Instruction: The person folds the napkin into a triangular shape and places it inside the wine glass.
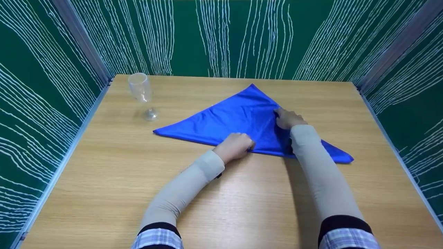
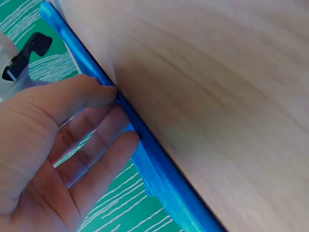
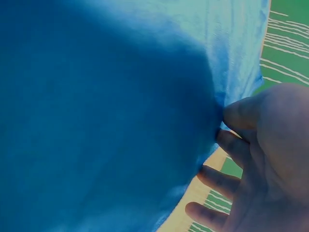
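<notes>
While the left hand [image 1: 236, 147] pinches the cloth [image 1: 221, 119], fingertips [image 2: 126, 142] nearly meeting, plain only from its wrist view, right hand [image 1: 289, 118] pinching farther right, glass [image 1: 141, 88] leftward of both grips

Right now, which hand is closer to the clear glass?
Left. The left hand, at the near edge of the blue cloth, is to the right of the glass; the right hand, at the cloth's right edge, is farther right.
</notes>
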Demonstrator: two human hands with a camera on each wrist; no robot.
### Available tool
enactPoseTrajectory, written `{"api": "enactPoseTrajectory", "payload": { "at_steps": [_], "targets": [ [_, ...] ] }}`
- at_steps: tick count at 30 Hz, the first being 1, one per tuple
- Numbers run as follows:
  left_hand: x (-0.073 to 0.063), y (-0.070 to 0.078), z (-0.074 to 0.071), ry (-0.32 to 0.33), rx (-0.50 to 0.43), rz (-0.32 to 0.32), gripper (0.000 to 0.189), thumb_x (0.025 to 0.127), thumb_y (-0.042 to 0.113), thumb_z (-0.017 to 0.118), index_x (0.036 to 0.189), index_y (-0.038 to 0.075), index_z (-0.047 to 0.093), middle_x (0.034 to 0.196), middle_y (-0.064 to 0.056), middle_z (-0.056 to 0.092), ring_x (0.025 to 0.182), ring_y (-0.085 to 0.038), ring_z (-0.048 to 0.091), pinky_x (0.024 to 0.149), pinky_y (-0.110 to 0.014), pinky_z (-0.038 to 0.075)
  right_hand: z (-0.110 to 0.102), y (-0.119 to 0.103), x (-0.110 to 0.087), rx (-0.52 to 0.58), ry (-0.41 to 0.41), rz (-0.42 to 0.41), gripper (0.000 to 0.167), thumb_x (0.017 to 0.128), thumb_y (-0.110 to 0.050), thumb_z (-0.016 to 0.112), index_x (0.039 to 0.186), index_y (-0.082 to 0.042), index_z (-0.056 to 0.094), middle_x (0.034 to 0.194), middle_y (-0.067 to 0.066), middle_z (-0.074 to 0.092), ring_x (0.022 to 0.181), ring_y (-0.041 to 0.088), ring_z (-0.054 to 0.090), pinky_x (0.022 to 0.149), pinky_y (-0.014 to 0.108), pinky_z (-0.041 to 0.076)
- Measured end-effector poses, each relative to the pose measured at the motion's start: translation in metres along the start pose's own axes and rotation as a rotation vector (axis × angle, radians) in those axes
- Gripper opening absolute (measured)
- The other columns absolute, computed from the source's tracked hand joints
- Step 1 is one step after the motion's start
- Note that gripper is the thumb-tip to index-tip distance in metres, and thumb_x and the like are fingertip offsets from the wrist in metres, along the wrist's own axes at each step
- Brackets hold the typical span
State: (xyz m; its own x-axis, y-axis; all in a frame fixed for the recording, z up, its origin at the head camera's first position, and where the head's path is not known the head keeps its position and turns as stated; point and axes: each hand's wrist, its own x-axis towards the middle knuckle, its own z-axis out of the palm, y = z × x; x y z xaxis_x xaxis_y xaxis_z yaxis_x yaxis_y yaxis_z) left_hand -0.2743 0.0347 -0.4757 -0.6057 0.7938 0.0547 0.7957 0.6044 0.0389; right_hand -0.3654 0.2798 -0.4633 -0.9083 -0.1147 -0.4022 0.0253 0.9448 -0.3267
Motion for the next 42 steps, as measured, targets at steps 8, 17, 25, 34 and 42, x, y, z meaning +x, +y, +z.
{"api": "enactPoseTrajectory", "payload": {
  "at_steps": [8, 17, 25, 34, 42],
  "targets": [
    [0.004, -0.007, 0.001, 0.026, 0.026, -0.054, 0.019, 0.086, 0.000, 0.067, 0.093, 0.014, 0.078, 0.093, -0.003, 0.074, 0.087, -0.023, 0.070, 0.075, -0.038, 0.057, 0.003, 0.001, 0.004, 0.038, 0.011, 0.057, 0.060, 0.105, -0.026, 0.033, 0.160, -0.009, 0.018, 0.157, 0.031, 0.024, 0.141, 0.054, 0.021, 0.111, 0.070, 0.013],
    [0.009, -0.018, 0.002, 0.012, 0.044, -0.158, 0.024, 0.087, -0.003, 0.062, 0.092, 0.014, 0.079, 0.095, -0.005, 0.074, 0.088, -0.026, 0.070, 0.074, -0.041, 0.058, 0.004, 0.002, 0.002, 0.039, 0.030, 0.078, 0.064, 0.103, -0.028, 0.037, 0.159, -0.004, 0.017, 0.153, 0.037, 0.025, 0.139, 0.056, 0.023, 0.111, 0.070, 0.015],
    [0.011, -0.033, 0.002, 0.029, 0.047, -0.257, 0.027, 0.090, -0.005, 0.061, 0.095, 0.013, 0.080, 0.096, -0.007, 0.074, 0.089, -0.027, 0.070, 0.074, -0.040, 0.058, 0.003, 0.001, 0.000, 0.031, 0.041, 0.064, 0.065, 0.102, -0.027, 0.038, 0.158, 0.000, 0.017, 0.156, 0.034, 0.021, 0.143, 0.053, 0.017, 0.113, 0.068, 0.007],
    [0.005, -0.042, 0.005, 0.078, 0.132, -0.287, 0.022, 0.094, -0.005, 0.059, 0.094, 0.007, 0.078, 0.090, -0.009, 0.073, 0.085, -0.024, 0.071, 0.071, -0.035, 0.059, 0.001, 0.000, -0.003, 0.000, 0.040, 0.086, 0.066, 0.102, -0.029, 0.038, 0.158, 0.000, 0.018, 0.155, 0.033, 0.025, 0.141, 0.050, 0.019, 0.113, 0.065, 0.012],
    [0.003, -0.044, -0.001, -0.085, -0.033, -0.400, 0.021, 0.101, 0.004, 0.053, 0.110, 0.001, 0.073, 0.106, -0.015, 0.071, 0.099, -0.028, 0.069, 0.079, -0.035, 0.058, -0.001, 0.001, -0.005, 0.003, 0.025, 0.085, 0.065, 0.104, -0.031, 0.040, 0.158, -0.002, 0.019, 0.156, 0.032, 0.023, 0.141, 0.051, 0.020, 0.113, 0.066, 0.012]
  ]
}}
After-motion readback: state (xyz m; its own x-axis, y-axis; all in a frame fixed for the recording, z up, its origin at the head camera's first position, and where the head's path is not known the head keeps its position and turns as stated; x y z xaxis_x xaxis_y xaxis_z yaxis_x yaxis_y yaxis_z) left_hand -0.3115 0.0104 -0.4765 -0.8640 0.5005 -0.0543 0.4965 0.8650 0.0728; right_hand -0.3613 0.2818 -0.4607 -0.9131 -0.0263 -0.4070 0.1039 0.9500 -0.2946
